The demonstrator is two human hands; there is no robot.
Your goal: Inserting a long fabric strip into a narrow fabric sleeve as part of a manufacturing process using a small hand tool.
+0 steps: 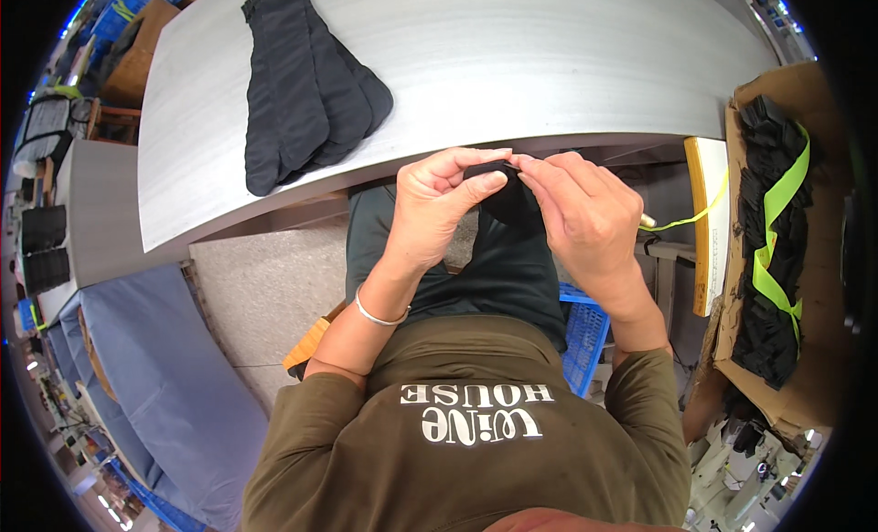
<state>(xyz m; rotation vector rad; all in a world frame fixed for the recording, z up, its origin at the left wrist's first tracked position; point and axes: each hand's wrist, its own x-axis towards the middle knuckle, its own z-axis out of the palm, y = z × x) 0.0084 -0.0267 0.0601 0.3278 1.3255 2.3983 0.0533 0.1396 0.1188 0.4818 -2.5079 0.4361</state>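
Over my lap, just off the table's near edge, my two hands meet at a small black fabric piece (514, 203). My left hand (437, 203) pinches its folded upper edge between thumb and fingers. At the same edge, my right hand (583, 203) has thumb and fingertips pressed together on the fabric. Most of the piece hangs below the fingers, dark against my trousers, so its outline is hard to make out. On the table (549, 65), to the left, several long black fabric pieces (311, 93) with rounded ends lie fanned over one another.
To the right stands a cardboard box (732, 349) of bundled black pieces (768, 257) with a bright yellow-green strip (777, 203) across them. A blue plastic crate (585, 340) sits low by my right side. Blue cloth (165, 367) covers something on the left.
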